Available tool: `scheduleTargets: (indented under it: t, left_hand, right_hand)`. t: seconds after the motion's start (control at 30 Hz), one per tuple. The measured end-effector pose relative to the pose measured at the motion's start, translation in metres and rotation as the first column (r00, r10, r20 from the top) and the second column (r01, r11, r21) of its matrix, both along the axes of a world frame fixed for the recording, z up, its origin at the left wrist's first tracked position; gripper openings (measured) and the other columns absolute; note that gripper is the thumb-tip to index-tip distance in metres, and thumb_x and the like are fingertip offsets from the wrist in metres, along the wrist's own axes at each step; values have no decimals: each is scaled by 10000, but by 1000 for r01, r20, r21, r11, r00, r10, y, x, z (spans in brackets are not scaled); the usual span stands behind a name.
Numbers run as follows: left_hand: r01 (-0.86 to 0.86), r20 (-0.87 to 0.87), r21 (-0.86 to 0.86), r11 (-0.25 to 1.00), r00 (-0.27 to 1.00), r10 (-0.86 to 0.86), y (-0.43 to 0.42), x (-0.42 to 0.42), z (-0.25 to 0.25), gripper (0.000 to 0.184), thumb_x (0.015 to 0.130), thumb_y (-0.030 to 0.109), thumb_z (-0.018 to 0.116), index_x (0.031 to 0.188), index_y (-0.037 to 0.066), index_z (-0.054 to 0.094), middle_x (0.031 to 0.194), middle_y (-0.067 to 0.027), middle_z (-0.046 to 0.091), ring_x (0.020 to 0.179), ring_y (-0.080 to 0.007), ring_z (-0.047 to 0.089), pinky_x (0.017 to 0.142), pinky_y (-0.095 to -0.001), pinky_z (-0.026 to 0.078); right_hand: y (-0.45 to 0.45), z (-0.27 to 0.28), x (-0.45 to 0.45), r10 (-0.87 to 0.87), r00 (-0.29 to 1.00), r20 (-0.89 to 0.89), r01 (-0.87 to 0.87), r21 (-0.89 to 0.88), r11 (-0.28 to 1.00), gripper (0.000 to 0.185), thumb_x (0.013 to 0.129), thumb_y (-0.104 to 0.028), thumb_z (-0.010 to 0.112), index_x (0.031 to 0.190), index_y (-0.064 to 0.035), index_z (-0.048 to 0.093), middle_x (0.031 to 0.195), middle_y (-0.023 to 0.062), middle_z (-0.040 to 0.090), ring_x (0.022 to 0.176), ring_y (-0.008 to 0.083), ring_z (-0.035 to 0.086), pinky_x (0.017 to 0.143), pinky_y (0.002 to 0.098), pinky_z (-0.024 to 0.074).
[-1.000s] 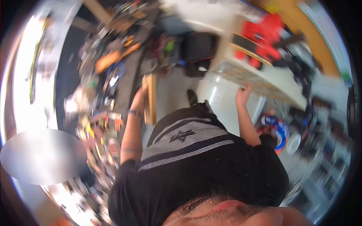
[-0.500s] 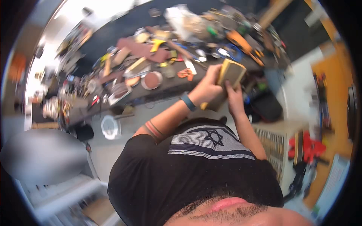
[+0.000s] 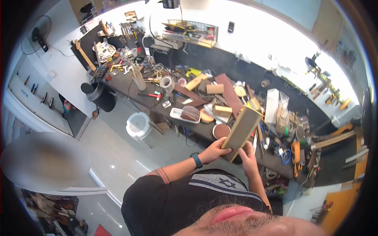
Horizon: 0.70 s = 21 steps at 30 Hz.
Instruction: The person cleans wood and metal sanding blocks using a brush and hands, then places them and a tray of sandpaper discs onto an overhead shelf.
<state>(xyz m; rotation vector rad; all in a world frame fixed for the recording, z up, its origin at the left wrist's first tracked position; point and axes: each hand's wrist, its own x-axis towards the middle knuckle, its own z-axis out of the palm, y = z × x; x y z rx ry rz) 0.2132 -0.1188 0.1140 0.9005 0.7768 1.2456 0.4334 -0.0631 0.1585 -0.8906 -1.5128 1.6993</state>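
Observation:
Both hands hold a long sanding block (image 3: 242, 129) with a flat grey-brown face and pale yellow wooden edges. It slants up and right, its far end overlapping the cluttered bench in my view. My left hand (image 3: 214, 151) is closed round its near left edge, thumb on the flat face; a dark watch is on that wrist. My right hand (image 3: 248, 158) grips the right edge near the lower end, its fingers partly hidden behind the block. Just beyond lie a round reddish-brown abrasive disc (image 3: 221, 131) and a small wooden block (image 3: 223, 111).
A dark workbench (image 3: 173, 103) crosses the view, crowded with tools. On it are a white tray of discs (image 3: 176, 114), a red-handled hammer (image 3: 151, 94) and a blue cable loop (image 3: 286, 156). A white stool (image 3: 138, 125) and black bin (image 3: 101, 96) stand left.
The view has swung and sharpened, showing more wall and floor at the left. The block stays in both hands, now showing more of its long flat face.

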Motion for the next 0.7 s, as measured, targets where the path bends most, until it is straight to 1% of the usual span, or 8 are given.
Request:
scheduleTargets:
  t: [0.1, 0.13, 0.27, 0.3, 0.37, 0.5, 0.6, 0.7]
  left_hand:
    - [-247, 63, 48, 968, 968, 244, 2, -27, 26, 462, 1116, 133, 703, 1545, 55, 549, 1423, -20, 667, 1345, -113, 587, 1174, -320, 476]
    - [-321, 92, 55, 945, 944, 316, 4, -33, 33, 483, 1126, 146, 690, 1577, 78, 529, 1436, -28, 676, 1324, -137, 630, 1102, -349, 549]
    - [-141, 265, -74, 987, 952, 156, 12, -48, 41, 583, 1113, 206, 716, 1635, 96, 480, 1450, -59, 690, 1261, -231, 725, 896, -419, 660]
    - [-8, 206, -59, 998, 978, 20, 18, -50, 41, 628, 1103, 217, 734, 1656, 94, 463, 1489, -60, 666, 1334, -224, 678, 971, -409, 637]
    - [33, -185, 62, 998, 982, -21, 41, -37, 22, 730, 1041, 176, 808, 1668, 81, 446, 1514, -59, 617, 1409, -186, 574, 1086, -360, 549]
    - [-131, 40, -218, 967, 989, 143, 66, -16, 18, 677, 1009, 194, 847, 1583, 74, 509, 1416, -61, 674, 1274, -161, 660, 1057, -352, 563]
    - [-169, 193, -234, 957, 957, 216, 72, -21, 4, 556, 1015, 187, 842, 1493, 33, 604, 1375, -56, 715, 1254, -172, 692, 1100, -354, 542]
    - [-137, 194, -205, 969, 965, 178, 80, -20, 4, 582, 1003, 208, 859, 1495, 27, 605, 1354, -63, 730, 1246, -178, 697, 1107, -353, 537]
  right_hand:
    - [17, -1, -27, 26, 995, -92, -33, -76, 997, 513, 1177, -289, 553, 1607, -26, 462, 1502, 134, 603, 1378, 229, 596, 1183, 405, 471]
    - [26, -1, -34, -4, 991, -137, -9, -95, 995, 541, 1188, -341, 524, 1626, -33, 444, 1515, 137, 596, 1385, 240, 598, 1186, 413, 472]
    - [72, 31, -58, -58, 886, -461, -118, -344, 931, 855, 1158, -691, 375, 1725, -53, 326, 1680, 183, 481, 1502, 330, 532, 1267, 481, 387]
    - [83, 41, -63, -3, 844, -536, -230, -368, 901, 957, 1125, -770, 342, 1762, -61, 260, 1739, 203, 421, 1546, 343, 493, 1302, 485, 345]
    - [102, 49, -64, -19, 751, -660, -329, -400, 855, 1015, 1105, -804, 335, 1746, -18, 299, 1761, 197, 406, 1584, 351, 453, 1330, 479, 330]
    - [146, 65, -50, -52, 649, -759, -364, -370, 855, 1069, 1088, -830, 313, 1743, 15, 299, 1806, 205, 335, 1642, 366, 370, 1364, 503, 276]
    - [178, 48, -26, -114, 537, -836, -459, -403, 792, 1064, 1089, -832, 293, 1765, -11, 262, 1838, 206, 262, 1678, 372, 294, 1382, 527, 212]
    - [211, 29, -17, -279, 708, -649, -228, -584, 779, 1056, 1086, -840, 276, 1784, -48, 228, 1849, 210, 221, 1700, 377, 233, 1394, 538, 156]
